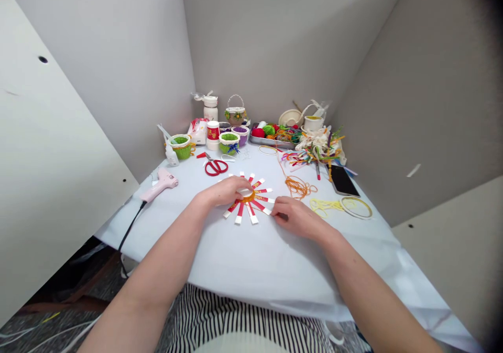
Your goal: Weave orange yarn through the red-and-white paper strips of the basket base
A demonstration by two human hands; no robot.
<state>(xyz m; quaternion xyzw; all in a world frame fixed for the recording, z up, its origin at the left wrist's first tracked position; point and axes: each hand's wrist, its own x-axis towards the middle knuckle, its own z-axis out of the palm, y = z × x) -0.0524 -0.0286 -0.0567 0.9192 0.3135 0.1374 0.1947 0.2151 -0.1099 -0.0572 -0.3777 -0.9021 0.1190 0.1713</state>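
Observation:
A paper cup cut into red-and-white strips (257, 201) lies fanned out flat on the white table (243, 258), with orange cord woven round its middle. My left hand (228, 189) rests on the fan's centre, fingers curled and pressing on it. My right hand (293, 216) lies at the fan's right edge, fingers closed in a pinch near a strip end; what it holds is too small to make out.
Loose orange cord (298, 186), yellow cord (324, 205) and a ring (356, 207) lie to the right, beside a phone (342, 180). Red scissors (215, 166), a pink glue gun (160, 184), small woven cups (229, 142) and a tray of yarn (275, 133) stand behind.

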